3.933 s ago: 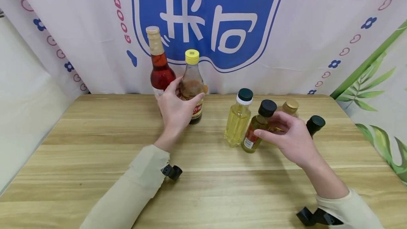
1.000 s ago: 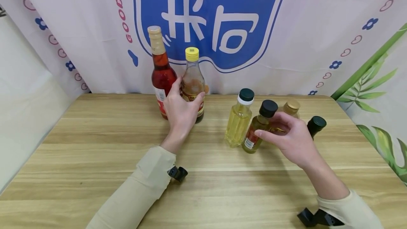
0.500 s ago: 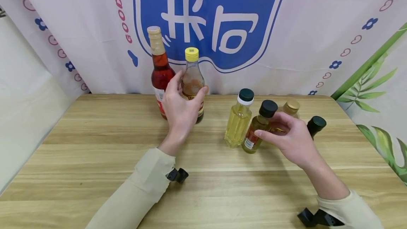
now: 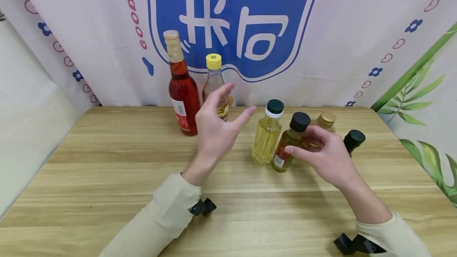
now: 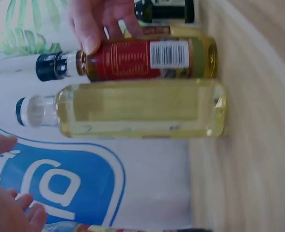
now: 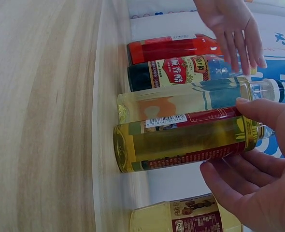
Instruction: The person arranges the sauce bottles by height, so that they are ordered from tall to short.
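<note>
My left hand (image 4: pixel 216 130) is held in the air with fingers and thumb spread, holding nothing, in front of the yellow-capped vinegar bottle (image 4: pixel 214 80). To its right stands a clear bottle of pale yellow oil (image 4: pixel 265 140) with a dark green cap. My right hand (image 4: pixel 330 158) holds the small black-capped oil bottle (image 4: pixel 284 148) with a red label, which stands upright beside the pale one. In the right wrist view, the thumb lies near that bottle's shoulder (image 6: pixel 249 130) and the fingers are on its opposite side.
A tall bottle of red liquid (image 4: pixel 185 94) stands at the back left, beside the vinegar. Behind my right hand are a gold-capped bottle (image 4: pixel 326 120) and a green-capped bottle (image 4: pixel 354 140), both partly hidden. A printed curtain (image 4: pixel 339 50) hangs behind the wooden table (image 4: pixel 107 169).
My left hand has let go of the vinegar bottle and moved right, its fingers spreading. My right hand and the small oil bottle have stayed in place.
</note>
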### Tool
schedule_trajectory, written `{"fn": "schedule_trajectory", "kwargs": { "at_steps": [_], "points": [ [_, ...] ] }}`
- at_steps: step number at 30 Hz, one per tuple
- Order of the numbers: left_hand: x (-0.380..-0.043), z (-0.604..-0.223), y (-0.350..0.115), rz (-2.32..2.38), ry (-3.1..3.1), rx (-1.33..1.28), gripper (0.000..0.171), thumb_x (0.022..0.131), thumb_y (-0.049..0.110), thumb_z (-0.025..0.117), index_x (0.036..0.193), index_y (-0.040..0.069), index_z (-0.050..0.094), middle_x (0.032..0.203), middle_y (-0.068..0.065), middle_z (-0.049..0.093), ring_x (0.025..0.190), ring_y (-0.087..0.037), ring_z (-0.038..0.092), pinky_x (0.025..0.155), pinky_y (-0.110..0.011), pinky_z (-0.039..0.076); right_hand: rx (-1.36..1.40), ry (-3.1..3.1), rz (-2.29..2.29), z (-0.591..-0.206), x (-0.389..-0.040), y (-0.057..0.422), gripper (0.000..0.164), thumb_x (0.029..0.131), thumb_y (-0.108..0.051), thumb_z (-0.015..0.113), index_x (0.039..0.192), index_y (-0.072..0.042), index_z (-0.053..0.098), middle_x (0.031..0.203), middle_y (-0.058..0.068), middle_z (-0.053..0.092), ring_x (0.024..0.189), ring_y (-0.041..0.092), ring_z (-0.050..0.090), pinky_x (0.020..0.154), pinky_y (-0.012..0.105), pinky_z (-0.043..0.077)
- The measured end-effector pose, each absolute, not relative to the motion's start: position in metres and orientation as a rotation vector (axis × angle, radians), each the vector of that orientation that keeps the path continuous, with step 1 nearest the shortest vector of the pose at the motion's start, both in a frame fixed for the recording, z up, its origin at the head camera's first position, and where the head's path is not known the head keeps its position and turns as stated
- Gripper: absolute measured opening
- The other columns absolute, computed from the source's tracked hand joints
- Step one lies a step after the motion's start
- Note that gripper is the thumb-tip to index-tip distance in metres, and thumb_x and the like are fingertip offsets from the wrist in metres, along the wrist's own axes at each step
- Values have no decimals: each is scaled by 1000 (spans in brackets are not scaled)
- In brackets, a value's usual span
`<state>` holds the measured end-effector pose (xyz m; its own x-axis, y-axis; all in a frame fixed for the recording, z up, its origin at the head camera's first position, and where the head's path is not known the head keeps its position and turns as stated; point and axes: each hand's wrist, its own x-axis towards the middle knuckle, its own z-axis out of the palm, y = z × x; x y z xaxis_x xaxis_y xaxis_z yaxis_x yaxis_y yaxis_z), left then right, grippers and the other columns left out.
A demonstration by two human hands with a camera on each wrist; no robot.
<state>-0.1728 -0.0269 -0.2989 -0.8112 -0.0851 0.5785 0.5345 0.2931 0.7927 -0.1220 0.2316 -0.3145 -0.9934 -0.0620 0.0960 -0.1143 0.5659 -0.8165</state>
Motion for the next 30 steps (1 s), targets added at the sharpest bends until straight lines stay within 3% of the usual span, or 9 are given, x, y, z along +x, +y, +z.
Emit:
{"fn": "schedule_trajectory", "kwargs": {
  "at_steps": [9,17,30],
  "points": [
    [-168,-313,-12,-1823,-2292,-544,64,87,26,90,144,13,62,143,-3,69,133,-17,63,115,-40,52,175,-2721,1418,-316,-122,232,48,94,-34,83,132,-9,68,127,12,71,121,28,70,92,9,54],
    [-167,-324,-2,-1863,-2352,-563,64,85,23,92,142,12,64,140,-5,71,129,-21,67,109,-46,57,186,-2716,1422,-315,-123,232,48,94,-34,83,132,-9,68,127,12,72,120,28,70,92,9,55],
    [-167,-329,1,-1842,-2402,-496,60,82,21,93,136,11,68,133,-7,74,120,-24,72,101,-42,62,204,-2718,1404,-317,-124,233,49,95,-33,82,134,-7,67,129,14,72,120,30,72,90,9,55]
  ]
}}
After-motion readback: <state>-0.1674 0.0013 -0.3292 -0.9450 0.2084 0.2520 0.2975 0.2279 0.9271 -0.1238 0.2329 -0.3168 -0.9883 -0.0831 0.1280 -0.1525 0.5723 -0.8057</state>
